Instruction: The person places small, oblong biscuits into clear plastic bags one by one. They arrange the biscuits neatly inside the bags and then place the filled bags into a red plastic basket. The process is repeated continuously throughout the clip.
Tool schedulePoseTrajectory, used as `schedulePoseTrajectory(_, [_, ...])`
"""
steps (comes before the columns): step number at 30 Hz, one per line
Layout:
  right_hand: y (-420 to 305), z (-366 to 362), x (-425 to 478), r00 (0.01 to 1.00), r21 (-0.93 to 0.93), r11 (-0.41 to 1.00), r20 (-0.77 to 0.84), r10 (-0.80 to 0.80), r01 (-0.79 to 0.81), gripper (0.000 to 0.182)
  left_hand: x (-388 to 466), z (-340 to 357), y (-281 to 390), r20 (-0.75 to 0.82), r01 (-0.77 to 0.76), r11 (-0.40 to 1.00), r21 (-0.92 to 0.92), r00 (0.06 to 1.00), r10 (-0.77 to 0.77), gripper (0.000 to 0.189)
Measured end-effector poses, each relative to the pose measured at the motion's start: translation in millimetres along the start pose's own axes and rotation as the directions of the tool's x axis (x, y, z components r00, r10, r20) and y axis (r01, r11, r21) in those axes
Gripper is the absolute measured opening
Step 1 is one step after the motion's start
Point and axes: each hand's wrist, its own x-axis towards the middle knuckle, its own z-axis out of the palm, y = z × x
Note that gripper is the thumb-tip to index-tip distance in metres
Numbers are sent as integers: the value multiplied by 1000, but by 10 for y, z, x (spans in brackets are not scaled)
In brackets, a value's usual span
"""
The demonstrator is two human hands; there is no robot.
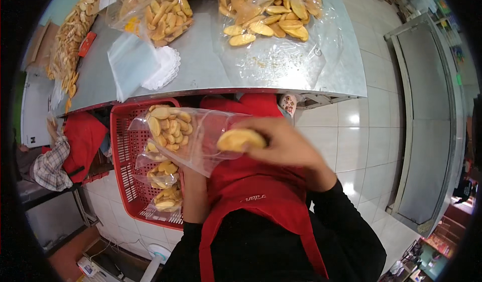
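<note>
A clear plastic bag [214, 131], its lower end filled with yellow-brown oval baked slices [171, 129], lies across my left hand [196, 157], which is mostly hidden beneath it. My right hand [276, 141] pinches a larger oval slice [241, 140] at the bag's right end; the hand is slightly blurred. Under the filled end stands a red plastic basket [122, 191] with several small bags of slices [165, 199] in it.
On the metal table [196, 71] lie a large open bag of slices [267, 22], another bag of slices [169, 20], flat plastic bags [131, 63], white lace-edged paper doilies [163, 69] and a red object [87, 44]. A person in a plaid shirt [52, 165] sits at the left.
</note>
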Motion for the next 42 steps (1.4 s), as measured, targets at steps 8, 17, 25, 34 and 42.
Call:
schedulePoseTrajectory(8, [-160, 53, 2, 941, -238, 953, 321, -107, 190, 52, -8, 139, -94, -66, -88, 968, 234, 992, 106, 69])
schedulePoseTrajectory(17, [1954, -1808, 1108, 776, -735, 589, -570, -269, -335, 41, 87, 230, 127, -59, -170, 901, 399, 976, 210, 70])
schedulePoseTrajectory(25, [2113, -1609, 1024, 802, -425, 823, -595, 59, -377, 50, 47, 160, 142, -78, -238, 785, 572, 937, 341, 71])
schedulePoseTrajectory(34, [1381, -1416, 666, 786, 872, 490, -299, 541, -6, 39, 82, 147, 47, -17, -295, 562, 773, 876, 482, 73])
schedulePoseTrajectory(42, [21, -82, 152, 978, -73, 995, 205, -46, 62, 51, 258, 258, -53, 43, -345, 555, 757, 874, 484, 70])
